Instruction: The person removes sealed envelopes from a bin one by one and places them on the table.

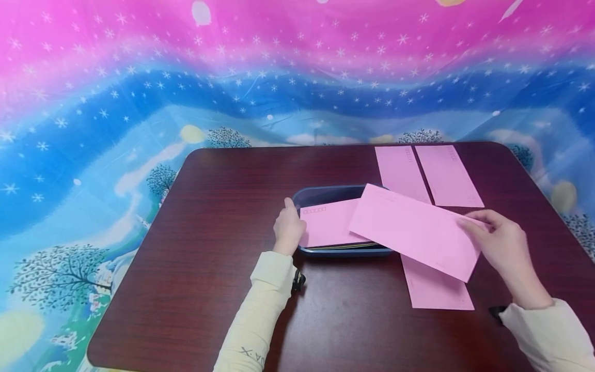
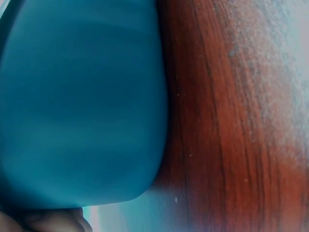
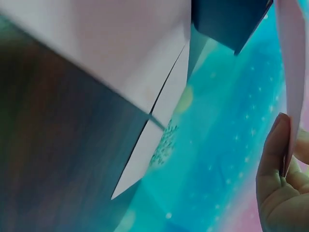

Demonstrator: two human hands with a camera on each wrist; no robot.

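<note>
My right hand [image 1: 504, 243] pinches the right end of a pink envelope [image 1: 413, 227] between thumb and fingers. Tilted in the air, this envelope overlaps the right part of a dark blue box [image 1: 346, 253]. My left hand [image 1: 289, 227] grips the box's left end, and its fingers [image 2: 58, 222] curl at the rim in the left wrist view. Inside the box a pink envelope [image 1: 327, 225] with a row of small squares lies on top, with thin edges of other sheets under it. In the right wrist view, the held envelope [image 3: 293, 72] appears almost edge-on.
Two pink envelopes, one on the left [image 1: 400, 170] and one on the right [image 1: 448, 175], lie side by side at the table's back right. Another envelope [image 1: 437, 292] lies nearer me, partly hidden. The brown table [image 1: 195, 232] meets a patterned cloth [image 1: 297, 67] behind.
</note>
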